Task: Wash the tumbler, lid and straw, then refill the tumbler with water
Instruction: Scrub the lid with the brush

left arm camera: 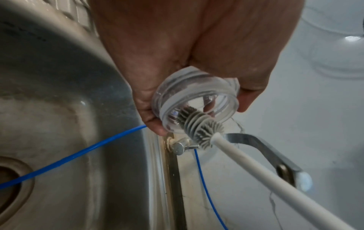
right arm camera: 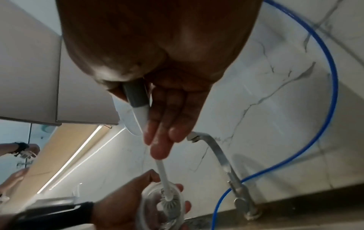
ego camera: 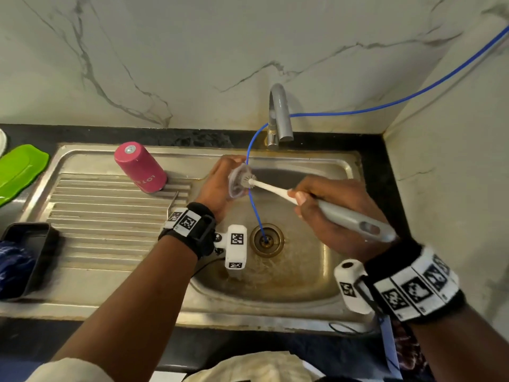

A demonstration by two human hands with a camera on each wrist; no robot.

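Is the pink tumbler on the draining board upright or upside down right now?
Upside down. The tumbler stands mouth-down on the draining board, its closed base with a metal disc facing up and its printed lettering inverted.

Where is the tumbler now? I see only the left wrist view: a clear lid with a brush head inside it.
Observer: The pink tumbler stands upside down on the draining board, to the left of the left hand that holds the lid.
Operator: Which hand works the brush?
Observer: The right hand grips the brush by its grey handle.
Operator: Do you see the straw?
Observer: A thin metal rod lies on the draining board beside the left wrist. It may be the straw, but I cannot tell.
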